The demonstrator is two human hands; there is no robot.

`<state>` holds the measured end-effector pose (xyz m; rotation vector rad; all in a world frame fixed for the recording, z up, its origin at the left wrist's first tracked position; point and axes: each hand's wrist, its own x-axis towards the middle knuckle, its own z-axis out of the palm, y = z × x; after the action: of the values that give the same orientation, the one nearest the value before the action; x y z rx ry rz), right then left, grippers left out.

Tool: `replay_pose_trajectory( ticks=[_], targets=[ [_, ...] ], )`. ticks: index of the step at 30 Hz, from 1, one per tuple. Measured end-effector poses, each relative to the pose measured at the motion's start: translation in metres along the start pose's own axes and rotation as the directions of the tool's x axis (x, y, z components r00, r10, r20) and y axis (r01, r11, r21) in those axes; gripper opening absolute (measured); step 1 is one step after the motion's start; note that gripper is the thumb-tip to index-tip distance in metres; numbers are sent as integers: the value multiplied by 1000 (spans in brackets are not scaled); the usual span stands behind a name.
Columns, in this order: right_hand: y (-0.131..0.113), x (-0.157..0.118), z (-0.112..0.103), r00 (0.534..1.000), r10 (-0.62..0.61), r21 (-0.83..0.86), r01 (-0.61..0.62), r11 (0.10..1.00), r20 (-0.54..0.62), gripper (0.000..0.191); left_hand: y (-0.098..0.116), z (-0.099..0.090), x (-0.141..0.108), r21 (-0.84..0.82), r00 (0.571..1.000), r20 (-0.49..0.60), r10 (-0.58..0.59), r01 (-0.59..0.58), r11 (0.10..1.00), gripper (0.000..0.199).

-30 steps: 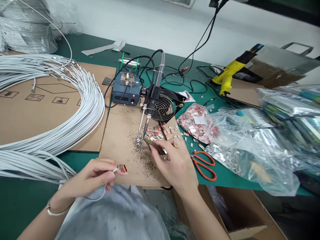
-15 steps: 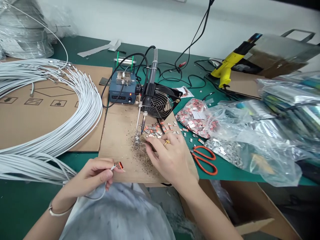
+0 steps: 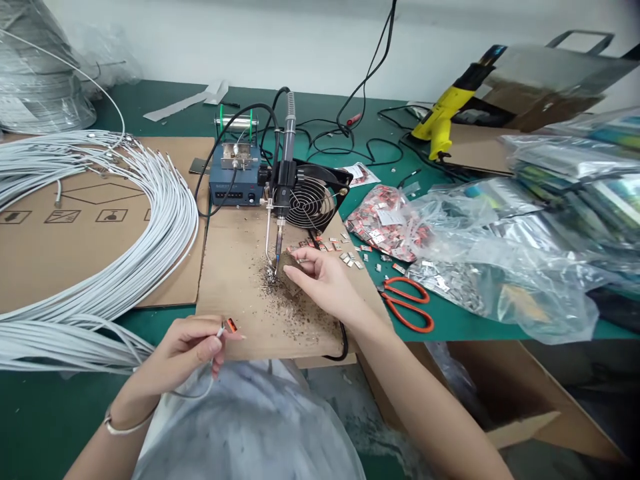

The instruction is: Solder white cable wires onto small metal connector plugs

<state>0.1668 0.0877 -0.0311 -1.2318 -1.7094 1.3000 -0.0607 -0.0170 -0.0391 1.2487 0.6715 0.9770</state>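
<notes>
My left hand (image 3: 195,347) pinches the end of a white cable, where a small orange-and-metal connector (image 3: 231,325) pokes out past the fingertips. The cable's tail hangs below that hand. In my right hand (image 3: 320,280) is a brown cleaning sponge (image 3: 290,270), held by thumb and fingers against the tip of the soldering iron (image 3: 284,187). The iron points down in its stand, with a thin bent metal tube beside it. Under the tip lies a small heap of solder bits (image 3: 270,277), and dark crumbs are scattered over the cardboard sheet (image 3: 235,267).
Behind stand a blue solder station (image 3: 234,183), a solder spool (image 3: 240,123) and a black fan (image 3: 310,203). Coiled white cables (image 3: 175,227) fill the left. To the right lie orange-handled scissors (image 3: 407,303), bags of connectors (image 3: 383,220) and a yellow heat gun (image 3: 450,110).
My right hand has turned and shifted slightly up and left, bringing the sponge against the iron tip and more into sight. My left hand keeps its hold on the cable. The view shifted a little.
</notes>
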Motion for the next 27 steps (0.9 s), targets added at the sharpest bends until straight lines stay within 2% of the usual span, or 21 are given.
replay_pose_trajectory(
  ticks=[2, 4, 7, 9, 12, 14, 15, 17, 19, 21, 24, 27],
  targets=[
    [-1, -3, 0, 1000, 10, 12, -10, 1000, 24, 29, -1, -1, -1, 4, 1000, 13, 11, -11, 1000, 32],
    [-1, -8, -1, 1000, 2, -43, -3, 999, -13, 27, -2, -1, -1, 4, 1000, 11, 10, -10, 1000, 31],
    [-2, -18, -3, 986, -131, -266, 99, 959, -107, 20, -4, -1, -1, -14, 1000, 5, 5, -5, 1000, 29],
    [-5, -23, -2, 945, -291, -456, 196, 868, -147, 16, -4, -1, -1, -30, 1000, 2, 7, -7, 1000, 28],
    [-12, -28, 3, 833, -532, -679, 303, 669, -151, 10, -3, 0, -1, -50, 1000, -1, 13, -13, 999, 29],
    [-16, -31, 7, 764, -638, -784, 340, 519, -91, 8, -3, 0, -1, -63, 1000, -5, 8, -9, 998, 29],
    [-17, -31, 9, 746, -664, -824, 345, 450, -51, 7, -3, 1, -1, -70, 1000, -9, 4, -5, 998, 29],
    [-20, -33, 13, 750, -661, -872, 337, 354, 22, 8, -2, 1, -2, -76, 1000, -20, -3, 1, 997, 29],
    [-23, -35, 16, 773, -634, -885, 323, 335, 42, 9, -2, 1, -2, -83, 1000, -22, -3, 2, 997, 29],
    [-26, -36, 18, 775, -631, -894, 300, 332, 26, 10, -3, 0, -2, -90, 1000, -18, -6, 5, 996, 29],
    [-32, -36, 21, 775, -632, -936, 225, 269, 5, 10, -4, 0, -2, -76, 1000, -9, 2, -3, 997, 29],
    [-36, -36, 23, 817, -575, -954, 201, 222, 39, 10, -4, -1, -2, -48, 1000, -6, 19, -20, 999, 30]
  ],
)
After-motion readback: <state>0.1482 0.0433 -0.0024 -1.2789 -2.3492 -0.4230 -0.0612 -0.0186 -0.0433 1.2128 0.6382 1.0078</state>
